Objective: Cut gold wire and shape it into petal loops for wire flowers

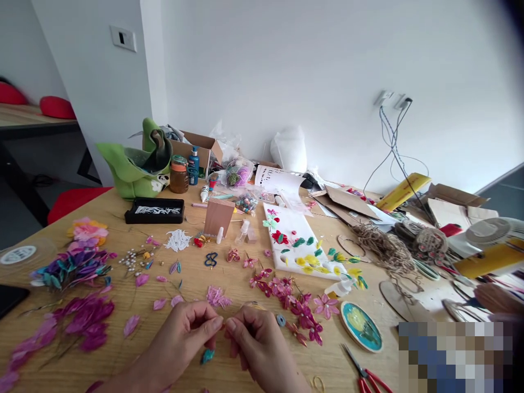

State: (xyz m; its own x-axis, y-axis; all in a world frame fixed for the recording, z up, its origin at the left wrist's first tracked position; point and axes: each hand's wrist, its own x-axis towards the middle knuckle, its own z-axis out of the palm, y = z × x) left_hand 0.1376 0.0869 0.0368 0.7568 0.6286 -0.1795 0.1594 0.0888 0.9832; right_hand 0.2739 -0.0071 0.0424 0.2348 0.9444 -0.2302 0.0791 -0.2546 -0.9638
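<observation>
My left hand and my right hand meet low over the wooden table, fingertips pinched together on something too small to make out, perhaps a thin wire. A teal petal lies just under them. A pink frilled flower sits right beyond the fingertips. Magenta paper flowers spread to the right of my right hand, and loose pink petals lie to the left.
A white foam board with flowers stands mid-table. Red-handled scissors and a round teal disc lie at the right. A green bag, black tray, jars, cardboard and twine crowd the back. Purple flower piles sit left.
</observation>
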